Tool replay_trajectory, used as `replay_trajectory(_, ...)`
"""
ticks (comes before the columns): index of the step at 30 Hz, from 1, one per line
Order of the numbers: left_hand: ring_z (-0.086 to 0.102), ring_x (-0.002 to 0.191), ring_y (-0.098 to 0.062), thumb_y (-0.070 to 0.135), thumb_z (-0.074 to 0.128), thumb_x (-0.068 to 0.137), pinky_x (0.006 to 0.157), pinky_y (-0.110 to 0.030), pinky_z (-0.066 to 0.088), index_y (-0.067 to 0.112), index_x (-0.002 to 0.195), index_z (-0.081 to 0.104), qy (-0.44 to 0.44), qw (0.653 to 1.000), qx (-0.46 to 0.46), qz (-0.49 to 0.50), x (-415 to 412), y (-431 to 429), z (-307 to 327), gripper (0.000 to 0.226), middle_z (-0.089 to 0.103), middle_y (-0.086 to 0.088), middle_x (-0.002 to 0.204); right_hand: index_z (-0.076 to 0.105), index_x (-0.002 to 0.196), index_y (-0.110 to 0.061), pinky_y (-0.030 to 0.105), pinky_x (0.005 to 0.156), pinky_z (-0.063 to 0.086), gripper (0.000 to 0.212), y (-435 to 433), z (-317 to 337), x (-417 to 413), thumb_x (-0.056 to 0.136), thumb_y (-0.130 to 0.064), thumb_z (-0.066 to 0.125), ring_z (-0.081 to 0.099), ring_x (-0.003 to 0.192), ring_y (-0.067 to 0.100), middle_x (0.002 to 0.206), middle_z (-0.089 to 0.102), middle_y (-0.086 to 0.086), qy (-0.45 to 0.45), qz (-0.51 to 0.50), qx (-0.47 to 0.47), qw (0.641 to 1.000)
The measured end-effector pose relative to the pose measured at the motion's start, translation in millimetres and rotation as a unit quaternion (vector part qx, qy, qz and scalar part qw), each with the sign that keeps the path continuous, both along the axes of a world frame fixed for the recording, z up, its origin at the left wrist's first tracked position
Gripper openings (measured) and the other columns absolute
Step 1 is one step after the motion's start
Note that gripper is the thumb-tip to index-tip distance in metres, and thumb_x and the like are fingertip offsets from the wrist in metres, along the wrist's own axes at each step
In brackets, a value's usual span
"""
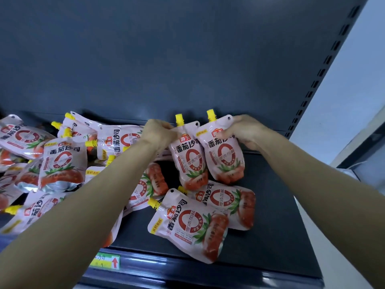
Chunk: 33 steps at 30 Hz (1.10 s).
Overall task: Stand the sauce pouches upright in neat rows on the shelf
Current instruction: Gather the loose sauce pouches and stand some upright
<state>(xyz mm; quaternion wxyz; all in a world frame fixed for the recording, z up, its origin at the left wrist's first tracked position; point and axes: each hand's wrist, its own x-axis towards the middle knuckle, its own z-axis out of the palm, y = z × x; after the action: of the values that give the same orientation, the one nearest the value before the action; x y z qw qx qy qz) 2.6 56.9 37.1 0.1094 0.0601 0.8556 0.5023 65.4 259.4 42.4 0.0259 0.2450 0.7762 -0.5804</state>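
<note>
Nearest to the camera, the dark metal shelf (270, 236) is seen with a green and yellow price label (107, 261) fixed on its front edge. All places below are given from this label. Just behind it and to the right, a pink flat sauce pouch with a yellow spout and a tomato picture (188, 226) is lying on its back, and a second lying pouch (229, 203) is partly covered by it. Behind the label and to the left, a loose heap of the same pouches (62, 163) is spread over the shelf, some leaning, most fallen.

Further back and to the right of the label, two pouches are held upright side by side and touching each other. The left upright pouch (188, 157) is pinched at its top corner by the left hand (159, 132), whose fingers are closed on the film. The right upright pouch (226, 151) is grasped at its upper edge by the right hand (241, 130), with fingers curled around it. Behind them the dark back panel (187, 59) is seen.

It is judged that only the first row is being started. The soft bottoms may not carry the pouches when released, so they could tip forward onto the lying ones. The heap may also slide into the row if it is pushed by the left forearm.
</note>
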Motion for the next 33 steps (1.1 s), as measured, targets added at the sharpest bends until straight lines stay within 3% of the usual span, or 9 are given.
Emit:
replay_trajectory(3, 0.060, 0.072, -0.023, 0.010, 0.069, 0.078, 0.078, -0.037, 0.054, 0.016, 0.063, 0.063, 0.012, 1.000, 0.000, -0.002, 2.5, 6.3, 1.6, 0.017, 0.068, -0.015, 0.081, 0.060, 0.068, -0.014, 0.025, 0.064, 0.052, 0.028, 9.6, 7.9, 13.4, 0.071, 0.007, 0.077, 0.062, 0.069, 0.015, 0.073, 0.065, 0.001, 0.068, -0.043, 0.073, 0.994)
replay_trajectory(7, 0.057, 0.059, -0.017, 0.011, 0.069, 0.080, 0.057, -0.021, 0.049, 0.014, 0.070, 0.067, 0.034, 0.999, 0.004, -0.029, 10.2, 15.5, 5.0, 0.010, 0.066, -0.007, 0.070, 0.059, 0.063, -0.017, 0.032, 0.071, 0.053, 0.029, 26.7, 9.1, 23.5, 0.073, 0.005, 0.074, 0.062, 0.077, 0.019, 0.081, 0.066, 0.008, 0.098, -0.099, 0.130, 0.982)
replay_trajectory(10, 0.059, 0.057, -0.014, 0.012, 0.068, 0.081, 0.055, -0.018, 0.050, 0.013, 0.070, 0.068, 0.045, 0.998, 0.013, -0.044, 17.2, 22.8, 7.3, 0.011, 0.066, -0.002, 0.066, 0.065, 0.071, -0.011, 0.027, 0.067, 0.051, 0.018, 40.6, 10.5, 30.4, 0.078, 0.004, 0.071, 0.062, 0.083, 0.019, 0.089, 0.066, 0.009, 0.102, -0.124, 0.148, 0.976)
replay_trajectory(14, 0.059, 0.043, -0.003, 0.008, 0.067, 0.082, 0.038, -0.009, 0.043, 0.017, 0.063, 0.064, 0.055, 0.995, 0.038, -0.071, 26.5, 34.8, 11.9, 0.021, 0.066, 0.000, 0.063, 0.072, 0.096, -0.003, 0.027, 0.080, 0.050, 0.013, 47.0, 9.5, 33.9, 0.085, -0.001, 0.066, 0.062, 0.088, 0.017, 0.097, 0.068, 0.010, 0.101, -0.111, 0.188, 0.971)
replay_trajectory(20, 0.059, 0.045, -0.001, 0.006, 0.067, 0.081, 0.046, -0.015, 0.046, 0.019, 0.062, 0.065, 0.065, 0.989, 0.084, -0.108, 39.0, 63.3, 11.6, 0.023, 0.066, 0.002, 0.062, 0.071, 0.105, -0.001, 0.023, 0.077, 0.045, 0.024, 48.4, 10.0, 38.8, 0.088, 0.005, 0.055, 0.060, 0.090, 0.017, 0.108, 0.071, 0.014, 0.100, -0.125, 0.226, 0.961)
replay_trajectory(24, 0.061, 0.060, -0.013, 0.004, 0.066, 0.082, 0.060, -0.025, 0.051, 0.013, 0.067, 0.067, 0.037, 0.983, 0.120, -0.137, 52.4, 84.3, 2.9, 0.017, 0.068, -0.004, 0.070, 0.067, 0.112, -0.001, 0.019, 0.083, 0.042, 0.027, 52.9, 15.2, 49.6, 0.089, 0.003, 0.055, 0.061, 0.099, 0.019, 0.115, 0.068, 0.014, 0.114, -0.138, 0.240, 0.954)
replay_trajectory(28, 0.064, 0.067, -0.012, 0.003, 0.065, 0.082, 0.065, -0.023, 0.054, 0.004, 0.084, 0.071, 0.032, 0.976, 0.122, -0.175, 64.4, 97.9, -1.5, 0.006, 0.070, -0.010, 0.085, 0.066, 0.112, 0.001, 0.021, 0.091, 0.045, 0.025, 57.6, 17.8, 60.2, 0.091, 0.002, 0.055, 0.062, 0.111, 0.025, 0.117, 0.067, 0.014, 0.122, -0.131, 0.259, 0.949)
replay_trajectory(31, 0.064, 0.071, -0.010, 0.003, 0.065, 0.083, 0.066, -0.018, 0.054, 0.001, 0.092, 0.071, 0.044, 0.974, 0.096, -0.199, 67.8, 98.4, 2.0, 0.011, 0.069, -0.007, 0.088, 0.066, 0.114, 0.000, 0.026, 0.100, 0.045, 0.025, 60.4, 17.9, 67.4, 0.092, -0.002, 0.054, 0.061, 0.114, 0.026, 0.120, 0.067, 0.014, 0.128, -0.121, 0.282, 0.943)
replay_trajectory(33, 0.065, 0.080, -0.014, 0.003, 0.064, 0.083, 0.072, -0.021, 0.053, 0.003, 0.095, 0.070, 0.053, 0.973, 0.071, -0.215, 69.3, 95.7, 3.2, 0.013, 0.069, -0.006, 0.092, 0.066, 0.116, -0.001, 0.023, 0.097, 0.043, 0.026, 60.4, 18.2, 71.7, 0.093, -0.003, 0.054, 0.061, 0.114, 0.025, 0.121, 0.067, 0.013, 0.130, -0.113, 0.289, 0.942)
